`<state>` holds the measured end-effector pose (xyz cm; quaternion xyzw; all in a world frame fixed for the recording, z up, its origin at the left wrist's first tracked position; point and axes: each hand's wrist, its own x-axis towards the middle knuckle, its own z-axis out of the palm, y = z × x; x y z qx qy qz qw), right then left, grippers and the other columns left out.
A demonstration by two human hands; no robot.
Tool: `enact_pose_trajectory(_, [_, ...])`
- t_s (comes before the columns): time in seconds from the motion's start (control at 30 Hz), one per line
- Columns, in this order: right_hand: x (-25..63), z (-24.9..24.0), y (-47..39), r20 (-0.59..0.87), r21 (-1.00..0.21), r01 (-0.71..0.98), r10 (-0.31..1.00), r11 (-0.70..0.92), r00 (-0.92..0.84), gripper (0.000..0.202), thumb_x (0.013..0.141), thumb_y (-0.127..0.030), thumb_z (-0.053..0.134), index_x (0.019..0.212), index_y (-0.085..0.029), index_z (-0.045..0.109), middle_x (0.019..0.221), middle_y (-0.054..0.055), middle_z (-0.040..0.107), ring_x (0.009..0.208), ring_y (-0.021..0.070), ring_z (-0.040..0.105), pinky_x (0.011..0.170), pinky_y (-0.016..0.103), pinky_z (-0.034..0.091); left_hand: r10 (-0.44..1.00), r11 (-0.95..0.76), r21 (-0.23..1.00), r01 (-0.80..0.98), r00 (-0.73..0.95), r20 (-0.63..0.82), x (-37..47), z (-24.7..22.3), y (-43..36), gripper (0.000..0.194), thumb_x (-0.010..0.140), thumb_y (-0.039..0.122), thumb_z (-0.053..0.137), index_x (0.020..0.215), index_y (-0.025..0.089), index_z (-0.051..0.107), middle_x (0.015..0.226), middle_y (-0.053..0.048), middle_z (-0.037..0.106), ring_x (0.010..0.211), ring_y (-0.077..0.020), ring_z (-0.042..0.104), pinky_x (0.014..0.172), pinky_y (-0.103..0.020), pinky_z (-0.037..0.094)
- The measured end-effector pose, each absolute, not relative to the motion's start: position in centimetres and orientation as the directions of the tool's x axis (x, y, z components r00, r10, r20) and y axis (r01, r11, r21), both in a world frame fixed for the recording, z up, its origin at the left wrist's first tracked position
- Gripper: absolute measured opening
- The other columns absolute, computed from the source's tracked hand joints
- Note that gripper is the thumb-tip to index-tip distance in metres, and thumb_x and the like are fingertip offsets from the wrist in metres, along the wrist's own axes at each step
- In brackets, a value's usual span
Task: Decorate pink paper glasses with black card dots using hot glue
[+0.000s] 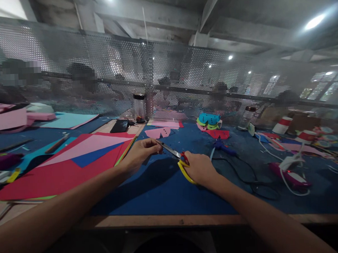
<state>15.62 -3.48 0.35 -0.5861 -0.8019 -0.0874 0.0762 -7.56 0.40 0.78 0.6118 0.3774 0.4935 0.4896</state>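
My right hand (200, 168) is closed round the red and yellow handles of a pair of scissors (171, 150), whose blades point up and left toward my other hand. Beside the blade tips, my left hand (142, 152) is pinched; what lies between its fingers is too small or hidden to name. Just beyond the hands lies a pink mask-shaped cutout (158, 132). Farther right are a red cutout (219, 134) and a small stack of blue and green mask shapes (208, 119).
Red, pink and blue sheets (75, 156) cover the left side. A blue glue gun (224, 148) with a black cable and a purple device (290, 175) lie right. A phone (120, 125) and a jar (139, 107) stand near the perforated screen (178, 74).
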Motion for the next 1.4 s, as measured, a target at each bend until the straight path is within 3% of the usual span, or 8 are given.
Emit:
enact_pose_trajectory(0.53, [15.54,0.35,-3.48,0.217,0.062,0.958,0.933,0.281,-0.288,0.028,0.098,-0.044,0.046,0.101,-0.02,0.061,0.089,0.009,0.077,0.084,0.0279,0.074,0.068,0.031,0.044,0.931,-0.263,0.965,-0.011,0.26,0.257,-7.66,0.63,0.57,0.018,0.076,0.033,0.076,0.074,0.017,0.068,0.075,-0.003,0.068,0.078,-0.0159,0.061,0.078,-0.029,0.046])
enact_pose_trajectory(1.0, [15.61,0.6,-3.52,0.21,0.048,0.961,0.938,0.272,-0.276,0.027,0.098,-0.044,0.047,0.104,-0.021,0.06,0.09,0.007,0.075,0.086,0.0264,0.073,0.07,0.031,0.042,0.935,-0.249,0.968,-0.028,0.253,0.248,-7.65,0.76,0.46,0.015,0.077,0.03,0.075,0.075,0.017,0.067,0.076,-0.002,0.068,0.075,-0.0141,0.061,0.074,-0.027,0.045])
enact_pose_trajectory(1.2, [15.71,0.32,-3.67,0.277,0.042,0.955,0.915,0.294,-0.294,0.032,0.098,-0.047,0.044,0.113,-0.022,0.057,0.111,0.007,0.068,0.089,0.023,0.071,0.069,0.03,0.043,0.947,-0.24,0.971,-0.025,0.213,0.239,-7.46,1.13,0.15,0.017,0.075,0.032,0.075,0.075,0.017,0.068,0.073,-0.003,0.067,0.07,-0.014,0.059,0.067,-0.026,0.044])
enact_pose_trajectory(1.4, [15.78,-0.18,-3.32,0.3,0.033,0.962,0.915,0.272,-0.269,0.033,0.098,-0.048,0.044,0.114,-0.021,0.055,0.114,0.007,0.063,0.091,0.0227,0.069,0.068,0.031,0.044,0.945,-0.242,0.97,-0.038,0.218,0.244,-7.63,0.79,0.36,0.017,0.078,0.032,0.075,0.078,0.017,0.069,0.073,-0.002,0.068,0.069,-0.0127,0.059,0.065,-0.024,0.043])
